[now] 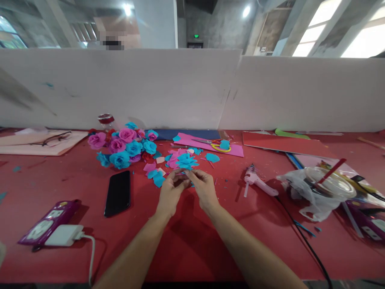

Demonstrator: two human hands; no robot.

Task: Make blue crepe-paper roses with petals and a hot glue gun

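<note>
My left hand [171, 192] and my right hand [203, 188] meet over the red table [186, 241], fingers pinched together on a small blue paper piece [184, 175] that is mostly hidden between them. Just beyond my fingertips lies a blue paper flower [186, 161] on a heap of pink and blue paper scraps [158, 176]. A cluster of finished pink and blue paper roses [124, 146] sits further left.
A black phone [118, 192] lies left of my hands; a purple power strip with a white charger [51, 228] sits nearer. Scissors [216, 144] rest on pink paper. A glue gun [258, 182] and a plastic bag with a cup [321, 188] are right. White partitions [180, 88] close the back.
</note>
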